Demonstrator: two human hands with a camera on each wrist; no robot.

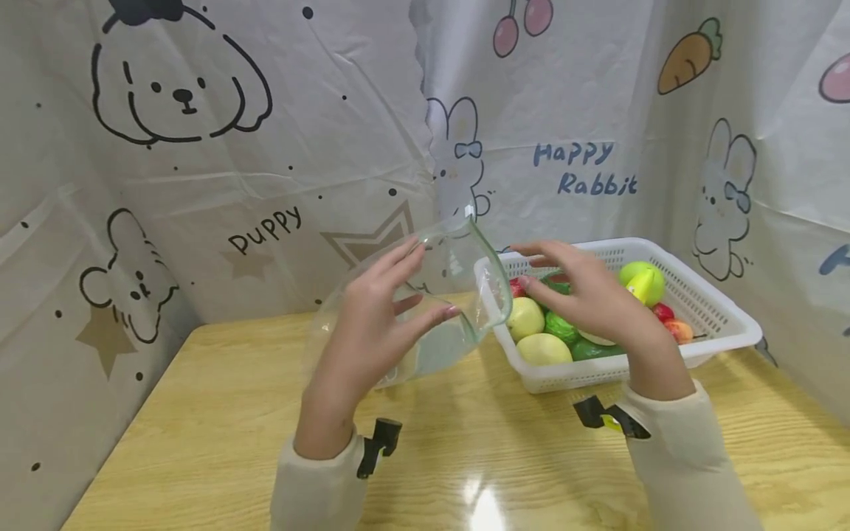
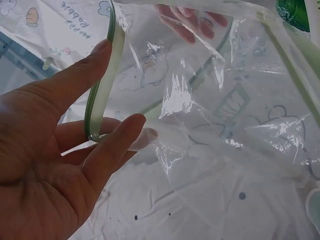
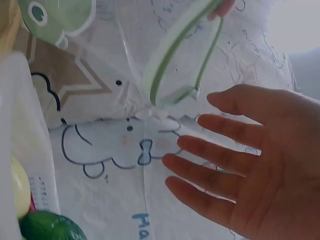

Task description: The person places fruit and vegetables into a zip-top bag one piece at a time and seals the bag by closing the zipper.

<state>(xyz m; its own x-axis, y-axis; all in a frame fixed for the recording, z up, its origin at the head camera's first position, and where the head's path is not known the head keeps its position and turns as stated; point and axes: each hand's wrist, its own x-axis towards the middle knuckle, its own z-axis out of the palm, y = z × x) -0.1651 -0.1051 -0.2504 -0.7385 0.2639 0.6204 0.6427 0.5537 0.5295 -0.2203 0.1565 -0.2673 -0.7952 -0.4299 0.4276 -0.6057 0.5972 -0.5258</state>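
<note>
My left hand (image 1: 372, 317) holds a clear plastic bag (image 1: 438, 354) with a green-edged mouth. In the left wrist view, the thumb lies against the green rim (image 2: 102, 95) and the fingers reach past its lower end. The bag's mouth gapes to the right, toward a white basket (image 1: 720, 341). My right hand (image 1: 591, 299) hovers over the basket's left part, fingers spread and holding nothing. From the right wrist, its palm (image 3: 270, 165) shows bare, apart from the bag's rim (image 3: 167, 60).
Toy fruit and vegetables fill much of the basket, among them pale yellow round ones (image 1: 543, 349), a green one (image 1: 561, 327) and a red one (image 1: 662, 312). A wooden table (image 1: 219, 442) lies beneath. Printed white curtains (image 1: 345, 96) stand behind and at both sides.
</note>
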